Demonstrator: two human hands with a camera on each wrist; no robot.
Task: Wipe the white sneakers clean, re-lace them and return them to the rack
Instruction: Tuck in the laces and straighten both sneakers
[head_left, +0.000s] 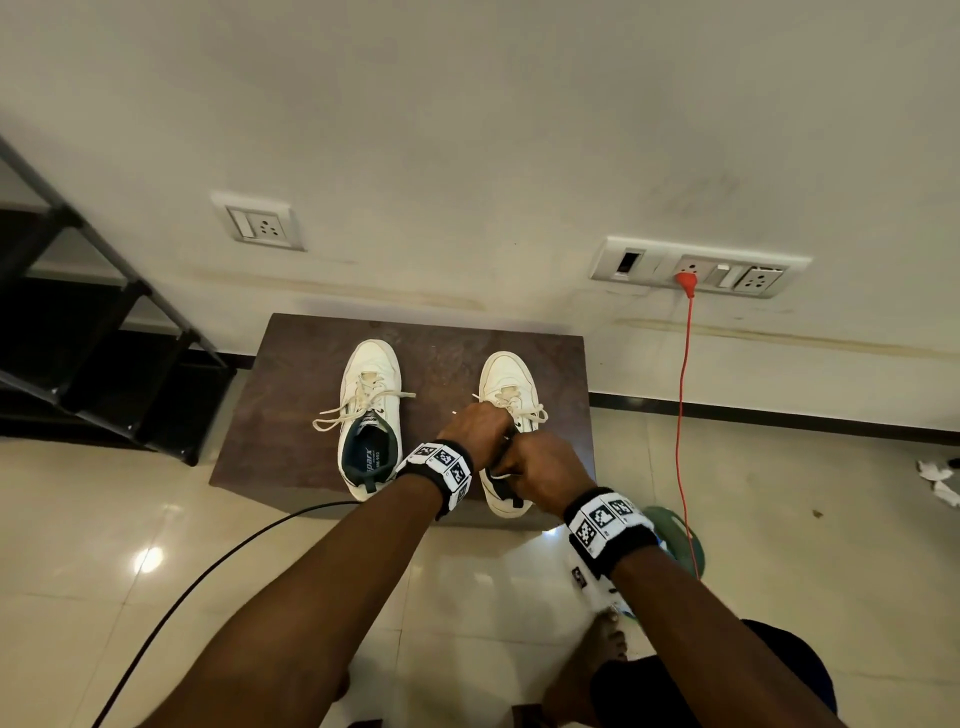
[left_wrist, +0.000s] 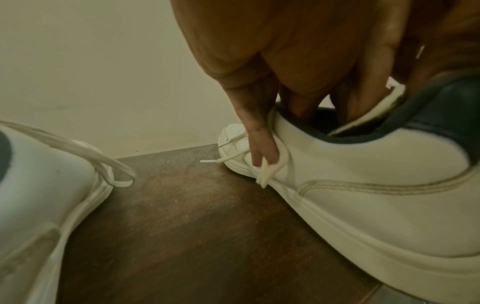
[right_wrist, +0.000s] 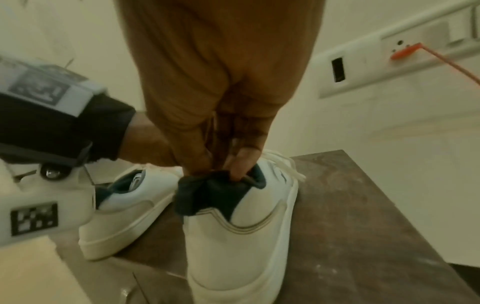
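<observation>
**Both hands at the right-side sneaker**

Two white leather sneakers stand on the dark brown worktop (head_left: 291, 415). The left hand (head_left: 475, 431) has its fingers tucked into the sneaker near the right edge (head_left: 506, 384); the right hand (head_left: 545, 475) pinches its dark heel collar (right_wrist: 207, 191). The other sneaker (head_left: 366, 410) stands mid-worktop, laces loose.

2 white sneakers stand on a dark brown stool (head_left: 291, 395). The left hand (head_left: 475, 431) and right hand (head_left: 540, 470) meet over the right sneaker (head_left: 506, 379); the left sneaker (head_left: 369, 415) stands apart.
</observation>
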